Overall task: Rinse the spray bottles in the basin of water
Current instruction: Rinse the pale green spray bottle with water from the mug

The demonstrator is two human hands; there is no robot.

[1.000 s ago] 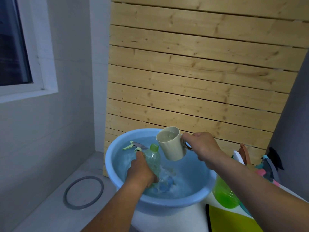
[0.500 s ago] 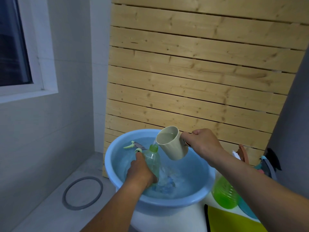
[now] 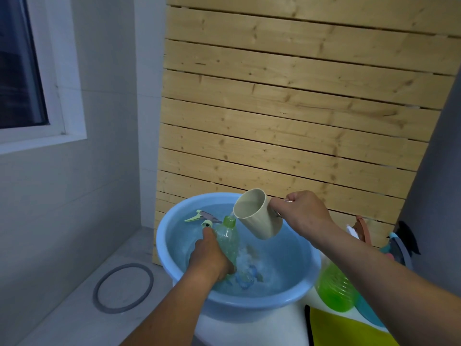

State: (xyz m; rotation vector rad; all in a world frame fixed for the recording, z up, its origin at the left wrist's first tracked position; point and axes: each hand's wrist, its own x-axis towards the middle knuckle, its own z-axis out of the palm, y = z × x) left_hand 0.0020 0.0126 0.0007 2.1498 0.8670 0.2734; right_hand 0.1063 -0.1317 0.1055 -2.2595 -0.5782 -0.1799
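Observation:
A light blue basin (image 3: 174,265) holds water. My left hand (image 3: 212,258) grips a clear green spray bottle (image 3: 228,238), standing upright in the water with its open green neck at the top. My right hand (image 3: 301,213) holds a cream mug (image 3: 257,217) by its handle, tilted so its rim is right over the bottle's neck, and a thin stream of water runs from it. A green spray trigger head (image 3: 202,217) floats at the far left of the basin. Something blue (image 3: 247,277) lies under the water.
A bright green bottle (image 3: 336,288) lies to the right of the basin, with more spray heads (image 3: 396,245) behind it. A yellow cloth (image 3: 344,330) lies at the front right. A slatted wooden panel (image 3: 287,121) leans behind. A grey ring (image 3: 123,288) lies on the ledge at left.
My right hand has tipped the mug further over, bringing its rim down to the bottle's neck. My left hand and the bottle have stayed put.

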